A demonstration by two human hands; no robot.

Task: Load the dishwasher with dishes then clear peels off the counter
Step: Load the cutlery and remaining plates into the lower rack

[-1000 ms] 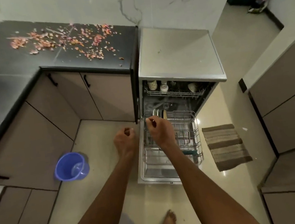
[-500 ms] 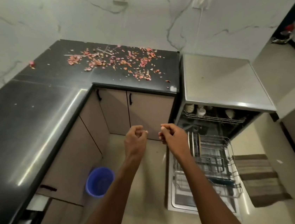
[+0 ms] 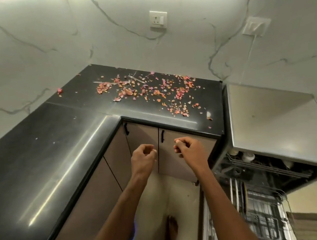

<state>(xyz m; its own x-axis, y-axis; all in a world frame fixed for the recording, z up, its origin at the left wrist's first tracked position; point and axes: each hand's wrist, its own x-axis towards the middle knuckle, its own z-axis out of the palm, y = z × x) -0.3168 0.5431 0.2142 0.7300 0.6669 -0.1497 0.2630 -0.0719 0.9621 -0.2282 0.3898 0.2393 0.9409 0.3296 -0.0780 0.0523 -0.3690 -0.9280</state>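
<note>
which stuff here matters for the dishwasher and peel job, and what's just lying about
Job: peels scattered on the black counter; open dishwasher with its pulled-out lower rack; left hand and right hand, both empty.

Lying about: wall socket; cabinet doors.

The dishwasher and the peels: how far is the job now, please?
Partly done, it seems. Plates stand in the lower rack of the dishwasher, cups sit in the upper one, but the door is open. Nothing is in hand: the left hand and right hand are curled, empty, in front of the cabinets. Left: the peels are still scattered on the counter.
</note>
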